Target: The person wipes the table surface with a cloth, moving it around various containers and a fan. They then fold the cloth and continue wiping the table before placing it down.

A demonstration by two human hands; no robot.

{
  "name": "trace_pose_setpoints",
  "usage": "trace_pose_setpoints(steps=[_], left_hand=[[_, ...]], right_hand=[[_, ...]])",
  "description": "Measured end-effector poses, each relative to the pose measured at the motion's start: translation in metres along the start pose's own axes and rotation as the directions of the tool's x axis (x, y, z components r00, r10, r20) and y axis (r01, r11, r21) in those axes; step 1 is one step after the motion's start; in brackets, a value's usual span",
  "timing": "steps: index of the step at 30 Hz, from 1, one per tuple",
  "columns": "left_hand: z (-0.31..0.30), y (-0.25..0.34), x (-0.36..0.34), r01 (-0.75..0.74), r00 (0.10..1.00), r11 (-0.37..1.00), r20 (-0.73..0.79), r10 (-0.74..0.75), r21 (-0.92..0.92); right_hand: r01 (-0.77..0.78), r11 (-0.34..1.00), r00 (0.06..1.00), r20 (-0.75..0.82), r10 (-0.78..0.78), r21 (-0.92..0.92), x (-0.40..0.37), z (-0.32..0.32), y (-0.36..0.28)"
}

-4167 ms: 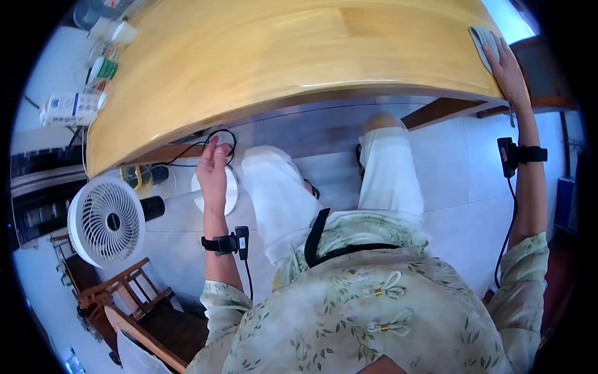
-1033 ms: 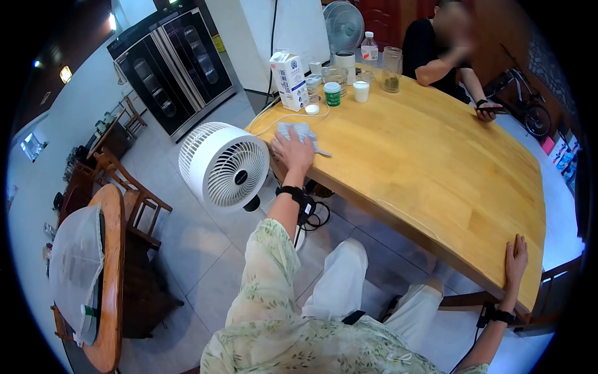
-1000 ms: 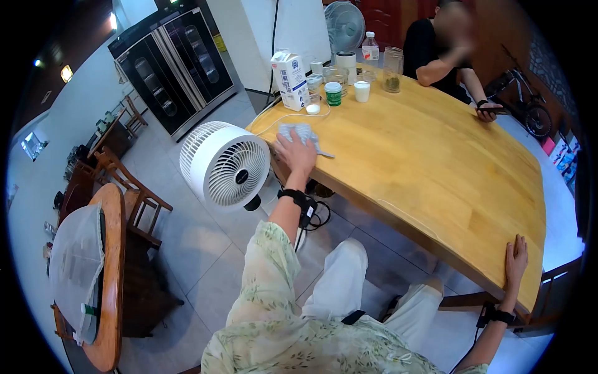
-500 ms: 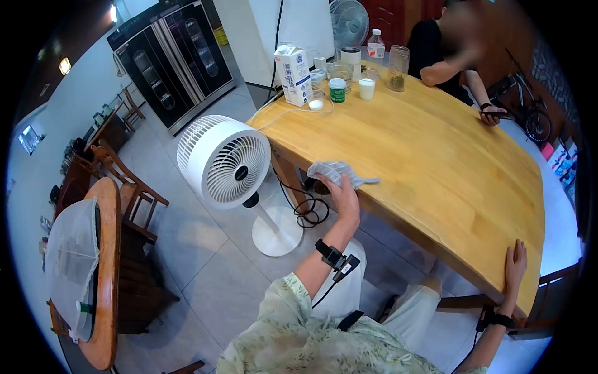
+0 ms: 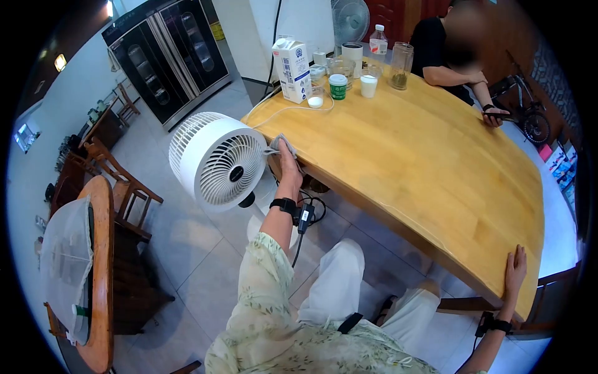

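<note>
The left hand [image 5: 289, 171] lies against the near edge of the surface [image 5: 398, 143], close to its left corner and the white fan [image 5: 219, 177], with the cloth [image 5: 276, 144] between, seemingly so that it presses well to the wood; whether the fingers grip, I cannot tell. The right hand [image 5: 516, 269] rests open near the opposite corner, probably for support.

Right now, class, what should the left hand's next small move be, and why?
Probably slide the cloth along the edge of the table, away from the fan: the left hand holds it at that edge, and its loose end looks close to the fan.
</note>
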State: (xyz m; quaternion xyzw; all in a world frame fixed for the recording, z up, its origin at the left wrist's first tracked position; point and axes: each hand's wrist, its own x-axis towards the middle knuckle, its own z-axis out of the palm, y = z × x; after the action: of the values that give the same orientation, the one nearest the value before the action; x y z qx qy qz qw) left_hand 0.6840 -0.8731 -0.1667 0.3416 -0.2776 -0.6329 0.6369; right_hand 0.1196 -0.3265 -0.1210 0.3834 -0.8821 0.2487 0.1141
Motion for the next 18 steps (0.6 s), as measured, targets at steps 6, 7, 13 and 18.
trace_pose_setpoints(steps=[6, 7, 13, 18], left_hand=[[-0.040, 0.000, 0.028, -0.103, 0.989, 0.966, -0.075, 0.124, 0.236], [-0.040, 0.006, 0.022, -0.100, 0.983, 0.946, -0.117, 0.142, 0.307], [-0.096, -0.032, 0.064, -0.257, 0.858, 0.454, -0.015, 0.514, 0.853], [-0.091, -0.017, 0.021, -0.303, 0.829, 0.380, 0.045, 0.557, 0.874]], right_hand=[[0.009, 1.000, 1.000, -0.003, -0.009, -0.021, 0.001, -0.003, 0.004], [0.001, 1.000, 1.000, 0.000, -0.001, -0.008, 0.000, -0.004, 0.002], [-0.016, 1.000, 1.000, 0.010, 0.016, -0.001, 0.005, 0.005, 0.000], [-0.026, 1.000, 1.000, 0.015, 0.026, 0.004, 0.006, 0.008, 0.005]])
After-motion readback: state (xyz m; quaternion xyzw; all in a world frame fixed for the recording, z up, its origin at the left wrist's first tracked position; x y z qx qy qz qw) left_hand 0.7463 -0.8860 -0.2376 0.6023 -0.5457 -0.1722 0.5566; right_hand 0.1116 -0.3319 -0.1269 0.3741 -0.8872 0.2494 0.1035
